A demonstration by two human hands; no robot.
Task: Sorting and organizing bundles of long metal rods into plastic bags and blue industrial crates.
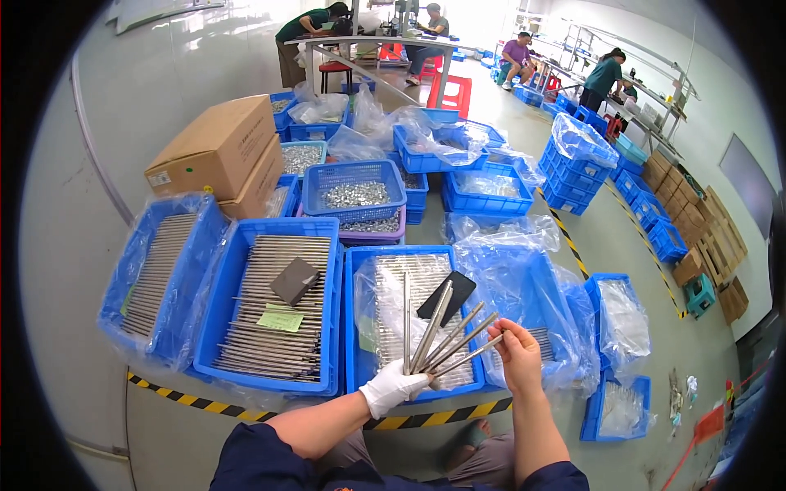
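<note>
My left hand (393, 389), in a white glove, is closed round the lower ends of several slim metal rods (432, 326) that fan out upward. With bare fingers, my right hand (519, 357) pinches the far end of one rod (468, 357) from this bunch. Both hands are above the near edge of a blue crate (350, 315) lined with clear plastic, where more rods (393, 274) lie side by side. A flat black rectangular thing (447, 295) rests on those rods, behind the bunch.
Left stand two blue crates of rods; the nearer has a brown block (295, 281) and a green paper slip (280, 319) on top. Right is a plastic-lined crate (524, 286). Behind are a basket of small metal parts (356, 195), cartons (214, 147) and people at benches.
</note>
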